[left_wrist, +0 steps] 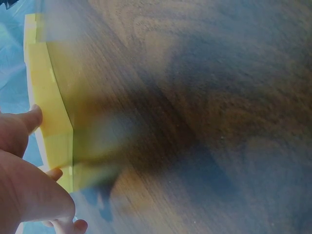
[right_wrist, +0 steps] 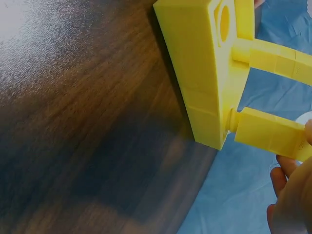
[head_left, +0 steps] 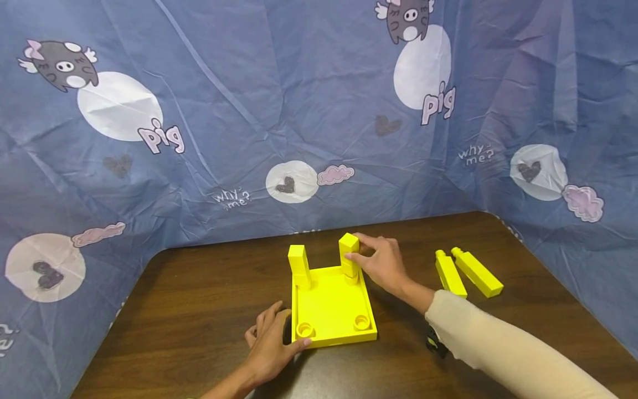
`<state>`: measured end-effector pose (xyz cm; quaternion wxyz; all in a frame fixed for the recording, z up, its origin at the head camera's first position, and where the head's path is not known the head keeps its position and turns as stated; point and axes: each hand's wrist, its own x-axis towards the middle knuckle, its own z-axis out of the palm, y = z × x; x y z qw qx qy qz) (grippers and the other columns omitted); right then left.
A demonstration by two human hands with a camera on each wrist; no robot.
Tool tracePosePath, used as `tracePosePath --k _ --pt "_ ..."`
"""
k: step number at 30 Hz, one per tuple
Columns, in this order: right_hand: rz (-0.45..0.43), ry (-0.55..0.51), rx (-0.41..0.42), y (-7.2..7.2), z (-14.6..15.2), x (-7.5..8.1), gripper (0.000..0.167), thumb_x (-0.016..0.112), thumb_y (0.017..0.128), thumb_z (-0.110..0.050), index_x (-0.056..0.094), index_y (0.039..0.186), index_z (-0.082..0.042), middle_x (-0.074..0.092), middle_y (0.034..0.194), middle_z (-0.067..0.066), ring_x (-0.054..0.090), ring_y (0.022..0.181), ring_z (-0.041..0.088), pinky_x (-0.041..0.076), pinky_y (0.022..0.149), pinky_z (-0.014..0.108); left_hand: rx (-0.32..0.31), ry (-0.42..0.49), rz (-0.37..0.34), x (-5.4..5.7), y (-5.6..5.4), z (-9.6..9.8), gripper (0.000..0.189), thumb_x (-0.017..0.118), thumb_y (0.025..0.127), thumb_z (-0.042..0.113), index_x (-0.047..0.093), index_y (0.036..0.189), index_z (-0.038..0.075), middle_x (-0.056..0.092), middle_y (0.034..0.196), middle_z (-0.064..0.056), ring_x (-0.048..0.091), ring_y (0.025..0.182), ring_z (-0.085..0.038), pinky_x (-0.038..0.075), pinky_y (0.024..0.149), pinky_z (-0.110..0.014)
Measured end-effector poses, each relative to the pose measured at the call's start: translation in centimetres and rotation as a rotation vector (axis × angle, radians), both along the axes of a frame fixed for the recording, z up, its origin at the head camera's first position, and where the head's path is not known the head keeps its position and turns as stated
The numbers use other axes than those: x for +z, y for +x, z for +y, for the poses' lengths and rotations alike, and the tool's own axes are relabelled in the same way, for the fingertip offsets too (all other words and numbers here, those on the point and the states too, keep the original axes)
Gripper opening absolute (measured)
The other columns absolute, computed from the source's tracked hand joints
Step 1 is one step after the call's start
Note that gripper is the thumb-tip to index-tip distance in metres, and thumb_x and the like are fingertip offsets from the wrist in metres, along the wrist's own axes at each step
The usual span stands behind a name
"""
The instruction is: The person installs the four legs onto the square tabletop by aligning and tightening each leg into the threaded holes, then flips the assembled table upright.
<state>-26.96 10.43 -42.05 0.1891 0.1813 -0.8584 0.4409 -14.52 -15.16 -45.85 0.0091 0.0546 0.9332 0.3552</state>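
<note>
A square yellow tray-like base (head_left: 333, 310) with a raised rim lies on the table, a round socket in each near corner. One square yellow leg (head_left: 298, 265) stands upright at its far left corner. At the far right corner, my right hand (head_left: 386, 266) pinches a second yellow leg (right_wrist: 268, 131) near its top, between thumb and fingers. The right wrist view shows that leg's narrow end at its socket; how deep it sits I cannot tell. My left hand (head_left: 271, 343) holds the base's near left corner, its thumb on the front rim and its fingers beside the left side.
Two more yellow legs (head_left: 477, 272) with threaded-looking ends lie on the right of the brown wooden table (head_left: 199, 310). A blue patterned cloth (head_left: 224, 111) hangs behind the table and along its sides.
</note>
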Motion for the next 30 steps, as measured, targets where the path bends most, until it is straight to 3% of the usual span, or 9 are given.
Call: tracePosePath --k 2,5,10,15,21,26,30 --pt "0.018 0.050 -0.004 0.1 -0.2 0.0 0.058 0.081 0.079 -0.022 0.060 0.132 -0.011 0.072 0.090 0.005 0.059 0.081 0.027 0.036 0.083 0.042 -0.002 -0.001 -0.003 0.0 0.0 0.0 0.062 0.077 0.079 0.040 0.055 0.127 0.007 0.030 0.149 -0.022 0.021 0.135 -0.040 0.011 0.091 -0.063" --pt "0.014 0.132 0.015 0.0 -0.2 0.1 0.062 0.075 0.085 -0.023 0.050 0.141 -0.013 0.070 0.104 0.008 0.056 0.089 0.028 0.029 0.091 0.045 0.000 -0.004 -0.005 0.0 0.0 0.1 0.061 0.077 0.079 0.040 0.056 0.126 0.008 0.031 0.149 -0.022 0.022 0.135 -0.040 0.011 0.091 -0.063" --pt "0.023 0.228 0.081 -0.1 -0.2 0.5 0.055 0.067 0.092 -0.025 0.048 0.143 -0.016 0.062 0.127 0.010 0.053 0.107 0.028 0.030 0.095 0.048 0.004 -0.005 0.001 -0.1 -0.1 0.1 0.057 0.078 0.079 0.039 0.057 0.123 0.010 0.031 0.149 -0.021 0.022 0.135 -0.039 0.010 0.091 -0.063" --pt "0.002 0.179 0.132 -0.4 -0.1 1.1 0.047 0.064 0.094 -0.022 0.053 0.138 -0.012 0.058 0.133 0.009 0.051 0.120 0.029 0.031 0.101 0.050 0.003 -0.009 0.002 0.0 0.0 0.0 0.058 0.078 0.079 0.040 0.057 0.123 0.010 0.031 0.149 -0.021 0.022 0.134 -0.039 0.010 0.091 -0.063" --pt "-0.029 0.047 0.138 -0.8 -0.3 1.2 0.038 0.071 0.087 -0.011 0.064 0.124 -0.009 0.065 0.121 0.010 0.054 0.117 0.029 0.041 0.098 0.050 0.003 -0.012 -0.003 0.1 0.0 0.0 0.060 0.078 0.078 0.042 0.057 0.124 0.009 0.031 0.149 -0.021 0.023 0.134 -0.040 0.011 0.091 -0.064" --pt "-0.027 0.001 0.085 -0.9 -0.7 1.0 0.031 0.080 0.079 -0.013 0.066 0.107 -0.010 0.068 0.097 0.006 0.054 0.102 0.026 0.037 0.095 0.048 0.002 -0.009 -0.003 0.1 0.1 0.0 0.062 0.077 0.078 0.042 0.056 0.125 0.008 0.031 0.149 -0.021 0.022 0.134 -0.039 0.011 0.091 -0.064" --pt "-0.064 -0.011 0.021 -0.9 -1.0 0.8 0.035 0.082 0.076 -0.017 0.058 0.101 -0.010 0.062 0.088 0.005 0.049 0.094 0.026 0.032 0.091 0.045 0.001 -0.003 -0.004 0.1 0.0 0.0 0.063 0.078 0.079 0.041 0.055 0.126 0.008 0.031 0.149 -0.021 0.022 0.134 -0.039 0.010 0.092 -0.064"
